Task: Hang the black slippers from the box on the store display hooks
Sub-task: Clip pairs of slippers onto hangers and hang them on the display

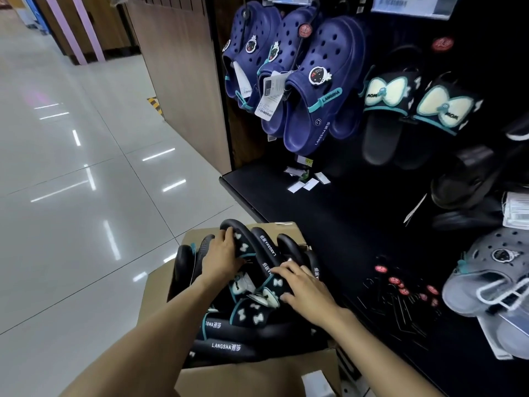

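Head view: the cardboard box (160, 293) stands on the floor at the front edge of the black display shelf (286, 196). Black slippers (266, 250) fill the box. The left hand (221, 257) curls its fingers (229, 234) over one upright slipper near the box's far edge. The right hand (307, 287) lies on the adjacent slipper, fingers spread, fingertips touching its strap. Matching black slippers hang above, beside navy clogs (317, 90).

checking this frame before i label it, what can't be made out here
- Head view: price sign, cut off by the top edge.
- Head view: cardboard box, lower slippers buried under the top ones.
- Head view: left hand fingertips, hidden behind a black slipper.
- Head view: hang tag, print too small.
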Demonstrator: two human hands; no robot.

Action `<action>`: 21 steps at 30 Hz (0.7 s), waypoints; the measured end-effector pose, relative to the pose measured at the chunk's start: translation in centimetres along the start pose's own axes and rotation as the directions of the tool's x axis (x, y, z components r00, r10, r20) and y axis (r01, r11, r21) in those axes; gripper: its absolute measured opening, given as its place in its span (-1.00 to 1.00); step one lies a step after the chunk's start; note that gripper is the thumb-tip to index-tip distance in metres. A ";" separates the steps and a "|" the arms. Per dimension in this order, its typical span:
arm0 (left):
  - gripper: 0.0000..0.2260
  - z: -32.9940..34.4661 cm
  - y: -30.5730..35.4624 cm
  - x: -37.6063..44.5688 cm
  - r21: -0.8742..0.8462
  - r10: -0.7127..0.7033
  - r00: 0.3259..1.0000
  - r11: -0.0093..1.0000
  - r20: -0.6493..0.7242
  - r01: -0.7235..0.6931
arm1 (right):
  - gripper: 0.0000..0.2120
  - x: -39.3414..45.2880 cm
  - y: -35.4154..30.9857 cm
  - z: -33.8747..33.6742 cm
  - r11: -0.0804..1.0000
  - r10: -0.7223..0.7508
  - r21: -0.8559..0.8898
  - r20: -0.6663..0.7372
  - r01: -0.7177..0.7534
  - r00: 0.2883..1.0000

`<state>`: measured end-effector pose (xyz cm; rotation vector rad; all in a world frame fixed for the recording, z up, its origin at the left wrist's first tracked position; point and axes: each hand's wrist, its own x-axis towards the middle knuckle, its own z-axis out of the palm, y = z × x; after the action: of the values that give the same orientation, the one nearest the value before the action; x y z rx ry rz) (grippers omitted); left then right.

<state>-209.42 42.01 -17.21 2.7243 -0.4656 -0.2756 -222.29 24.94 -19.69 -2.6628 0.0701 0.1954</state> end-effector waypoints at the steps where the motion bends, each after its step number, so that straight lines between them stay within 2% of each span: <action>1: -0.32 -0.2 0.1 0.0 0.046 0.009 1.000 0.999 -0.021 -0.008 | -0.41 -0.1 0.1 -0.1 1.000 -0.003 -0.001 0.003 0.003 1.000; 4: -0.36 -0.7 0.1 -0.3 0.174 0.053 0.997 0.984 -0.057 -0.042 | -0.42 -0.2 0.2 -0.2 1.000 -0.003 0.003 0.000 0.003 1.000; 9: -0.44 -1.4 0.7 -0.9 0.075 0.076 0.994 0.995 -0.077 -0.070 | -0.40 -0.8 0.2 -0.6 0.999 0.032 0.013 -0.032 -0.032 0.999; 12: -0.49 -2.0 0.7 -1.1 0.001 0.081 0.994 0.997 -0.078 -0.081 | -0.39 -1.2 0.6 -0.7 0.987 0.151 0.061 -0.077 -0.146 0.986; 15: -0.53 -2.5 0.7 -1.2 -0.048 0.084 0.993 0.995 -0.079 -0.088 | -0.38 -1.7 1.5 -0.9 0.948 0.289 0.146 -0.027 -0.283 0.957; 18: -0.55 -3.0 1.1 -1.2 -0.032 0.066 0.992 0.997 -0.110 -0.070 | -0.46 -2.5 2.5 -0.7 0.919 0.330 0.215 0.043 -0.331 0.943; 21: -0.55 -3.7 1.6 -1.5 -0.069 0.053 0.992 0.996 -0.116 -0.061 | -0.58 -2.8 2.9 -0.2 0.891 0.338 0.314 0.025 -0.328 0.941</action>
<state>-210.29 42.31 -13.04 2.6342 -0.4909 -0.1192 -225.28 22.35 -20.36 -2.3172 0.5280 0.2320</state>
